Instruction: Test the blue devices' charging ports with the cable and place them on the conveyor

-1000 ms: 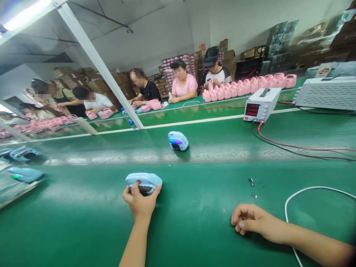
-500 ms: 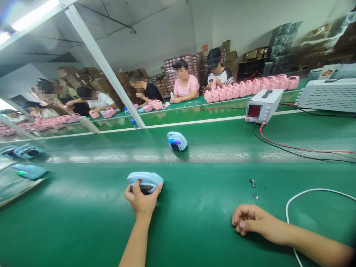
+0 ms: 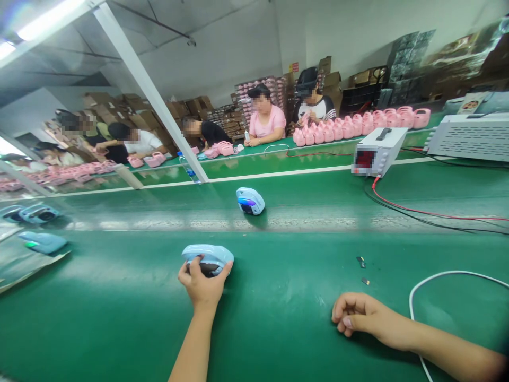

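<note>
My left hand (image 3: 203, 281) is wrapped round a light-blue, rounded device with a handle and dark front (image 3: 212, 254), apparently a portable speaker. It sits on the green work surface, with my fingers over its dark face. To the right, my right hand (image 3: 358, 318) rests on the surface with its fingers curled in and no object showing in it. Small dark cards (image 3: 361, 261) lie just beyond that hand. A white cable (image 3: 437, 275) loops past my right forearm. Farther off stands another light-blue device (image 3: 250, 201), a blue-purple light glowing on its front.
Several more blue devices (image 3: 40, 213) are at the far left, near a sheet (image 3: 35, 268). A white power supply (image 3: 379, 151) with red and black leads stands at the back right. A slanted white post (image 3: 151, 90) rises at left. Co-workers sit opposite behind pink devices (image 3: 350, 127).
The lit blue device beyond my left hand has shifted slightly left. A co-worker in black has bent lower. Both my hands keep their places.
</note>
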Available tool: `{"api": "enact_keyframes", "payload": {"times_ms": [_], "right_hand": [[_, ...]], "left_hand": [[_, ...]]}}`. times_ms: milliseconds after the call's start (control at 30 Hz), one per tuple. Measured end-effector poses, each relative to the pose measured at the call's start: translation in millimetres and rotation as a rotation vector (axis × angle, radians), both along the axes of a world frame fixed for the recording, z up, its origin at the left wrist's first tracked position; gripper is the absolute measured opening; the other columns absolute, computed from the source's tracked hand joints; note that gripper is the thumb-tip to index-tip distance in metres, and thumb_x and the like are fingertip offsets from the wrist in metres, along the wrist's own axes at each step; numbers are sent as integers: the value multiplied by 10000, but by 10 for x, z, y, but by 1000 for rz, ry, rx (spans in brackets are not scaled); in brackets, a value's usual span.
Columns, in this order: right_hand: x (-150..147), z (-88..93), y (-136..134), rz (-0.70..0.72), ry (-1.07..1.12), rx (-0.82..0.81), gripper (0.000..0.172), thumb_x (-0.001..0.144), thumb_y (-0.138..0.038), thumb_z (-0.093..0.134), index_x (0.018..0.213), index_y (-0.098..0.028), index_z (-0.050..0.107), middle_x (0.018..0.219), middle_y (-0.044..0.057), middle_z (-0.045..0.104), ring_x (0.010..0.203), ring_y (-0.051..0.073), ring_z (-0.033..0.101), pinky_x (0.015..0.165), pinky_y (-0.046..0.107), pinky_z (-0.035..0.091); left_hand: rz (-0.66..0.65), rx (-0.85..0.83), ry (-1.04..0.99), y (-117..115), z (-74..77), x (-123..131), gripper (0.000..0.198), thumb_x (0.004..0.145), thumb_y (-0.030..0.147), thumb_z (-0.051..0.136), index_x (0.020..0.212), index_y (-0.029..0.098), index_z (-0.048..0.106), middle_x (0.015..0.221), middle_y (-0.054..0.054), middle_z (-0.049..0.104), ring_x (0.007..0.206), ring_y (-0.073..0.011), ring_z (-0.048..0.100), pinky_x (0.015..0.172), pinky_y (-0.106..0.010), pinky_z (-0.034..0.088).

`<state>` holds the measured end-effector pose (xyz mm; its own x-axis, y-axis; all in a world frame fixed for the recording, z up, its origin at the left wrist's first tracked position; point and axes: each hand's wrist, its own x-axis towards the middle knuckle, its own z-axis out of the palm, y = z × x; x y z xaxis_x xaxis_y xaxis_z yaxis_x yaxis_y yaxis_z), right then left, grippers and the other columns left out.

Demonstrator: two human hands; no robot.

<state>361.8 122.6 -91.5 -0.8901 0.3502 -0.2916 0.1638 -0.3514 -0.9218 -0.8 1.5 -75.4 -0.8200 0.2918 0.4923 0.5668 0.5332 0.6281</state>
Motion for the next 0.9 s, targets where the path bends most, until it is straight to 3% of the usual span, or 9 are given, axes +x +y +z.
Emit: {"api": "enact_keyframes", "payload": {"times_ms": [400, 600, 900], "right_hand": [[9, 2, 9, 12, -6, 17, 326, 746, -425, 666, 870, -133, 587, 850, 71, 608, 754, 135, 564, 738, 288, 430], [3, 1, 13, 14, 3, 0, 322, 742, -416, 674, 865, -131, 587, 843, 66, 608, 745, 128, 563, 736, 282, 433], [-8, 18, 26, 17, -10, 12, 353, 736, -452, 667, 865, -135, 581, 850, 70, 605, 760, 138, 570, 753, 298, 443]], "left_hand": [[12, -16, -70, -9, 53, 36, 789, 516, 555, 726, 1193, 244, 466, 1308, -116, 248, 1259, -272, 345, 1040, -426, 342], [5, -87, -75, -23, 80, 14, 811, 525, 542, 725, 1226, 250, 442, 1307, -119, 269, 1214, -290, 409, 1023, -456, 365], [-9, -177, -90, -28, 153, 69, 838, 576, 574, 685, 1299, 262, 398, 1306, -135, 247, 1220, -334, 392, 1003, -497, 372]]}}
